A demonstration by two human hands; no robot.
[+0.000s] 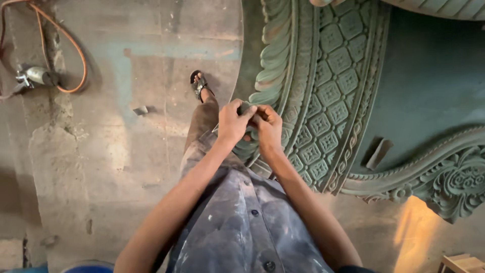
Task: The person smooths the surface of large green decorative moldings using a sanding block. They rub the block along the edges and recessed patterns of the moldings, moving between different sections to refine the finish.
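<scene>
My left hand [233, 123] and my right hand [268, 129] are pressed together over the rim of a large green carved panel [323, 96] with leaf and square-flower relief. Both hands pinch a small grey-green piece [247, 107] between their fingertips; most of it is hidden by the fingers. My forearms reach out from a paint-stained blue-grey shirt at the bottom of the view. My sandalled foot [198, 84] stands on the concrete floor just left of the panel's edge.
A smooth green surface [429, 76] lies right of the carving, with a small flat block [379, 153] on it. An orange hose [65, 45] and a metal tool [35, 77] lie at the upper left. A wooden piece [462, 264] sits at the bottom right.
</scene>
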